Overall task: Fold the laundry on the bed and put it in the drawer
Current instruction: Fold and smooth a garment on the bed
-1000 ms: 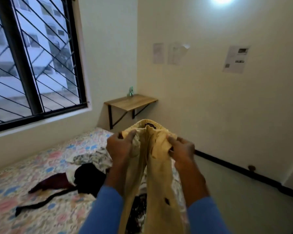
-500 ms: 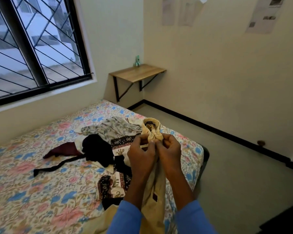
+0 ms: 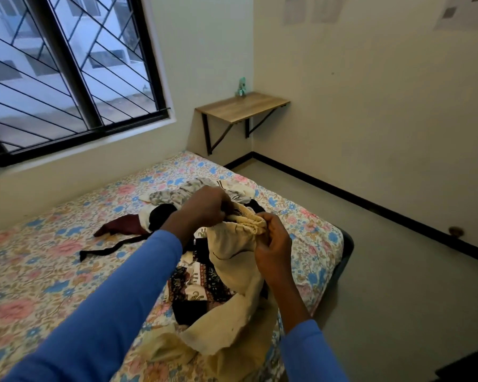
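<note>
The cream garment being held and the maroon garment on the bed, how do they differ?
The cream garment is pale, while the maroon garment is dark red. The cream garment is gripped at its gathered waistband by the left hand and the right hand, while the maroon garment lies untouched on the bed. Neither is folded.

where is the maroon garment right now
In the head view the maroon garment lies on the floral bed, left of the left hand, beside the black garment and just beyond the black strap.
</note>
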{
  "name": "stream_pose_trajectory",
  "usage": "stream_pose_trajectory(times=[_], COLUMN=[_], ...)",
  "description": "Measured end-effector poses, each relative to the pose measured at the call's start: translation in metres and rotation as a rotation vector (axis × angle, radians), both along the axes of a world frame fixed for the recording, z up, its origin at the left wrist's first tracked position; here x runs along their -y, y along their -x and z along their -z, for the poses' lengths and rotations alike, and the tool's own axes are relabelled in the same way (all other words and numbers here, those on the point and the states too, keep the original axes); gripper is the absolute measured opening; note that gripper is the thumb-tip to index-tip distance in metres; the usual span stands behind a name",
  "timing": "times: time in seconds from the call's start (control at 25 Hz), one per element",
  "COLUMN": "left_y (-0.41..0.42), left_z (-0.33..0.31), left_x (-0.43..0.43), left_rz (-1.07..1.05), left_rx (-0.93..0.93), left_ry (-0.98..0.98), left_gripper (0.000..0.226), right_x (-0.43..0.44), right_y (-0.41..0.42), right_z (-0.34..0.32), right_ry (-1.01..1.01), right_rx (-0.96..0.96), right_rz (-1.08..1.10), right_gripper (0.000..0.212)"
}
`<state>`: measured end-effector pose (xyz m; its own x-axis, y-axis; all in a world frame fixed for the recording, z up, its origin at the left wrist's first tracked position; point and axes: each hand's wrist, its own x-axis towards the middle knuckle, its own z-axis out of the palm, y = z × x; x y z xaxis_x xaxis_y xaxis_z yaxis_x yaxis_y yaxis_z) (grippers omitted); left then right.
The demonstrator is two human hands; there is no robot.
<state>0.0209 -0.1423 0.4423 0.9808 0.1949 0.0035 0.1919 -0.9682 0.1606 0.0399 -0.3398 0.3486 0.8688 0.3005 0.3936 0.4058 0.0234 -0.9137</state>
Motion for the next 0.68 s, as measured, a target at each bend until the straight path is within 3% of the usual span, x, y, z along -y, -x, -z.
stream_pose_trajectory(times=[0.12,0.2,0.36,0.52,0.6,0.68], left_y=[0.003,0.008,0.019,0.039,0.049,0.058], left_z=[0.01,0.018,0.011,-0.028,-0.032,-0.024], left_x=[0.005,0.006,0.009,0.003,0.005,0.011], left_rz=[0.12,0.085,0.094,0.008,0.044,0.151], left_rx=[-0.134,-0.123,-0.274,-0.135,-0.061,-0.003], left_ry=[-0.323,-0.386,-0.078,0.297,0.213,0.082], left_gripper=[0.027,0.024,0.028,0.022,0.009,0.023], right_x=[0.009,0.014,0.03,0.041,0.037,0.031], right_y=[-0.004,-0.011,-0.023,-0.03,-0.027,-0.022], right_z=[0.005,0.007,0.01,0.017,0.01,-0.002], right_ry=[-0.019,-0.045,0.062,0.17,0.092,0.024], right_rx=[-0.004,-0.039,-0.01,0.073,0.038,0.002], right_rz=[-0.002,-0.011,0.015,-0.058,-0.085,-0.099], right_gripper=[0.042,0.042,0.058,0.081,0.078,0.073])
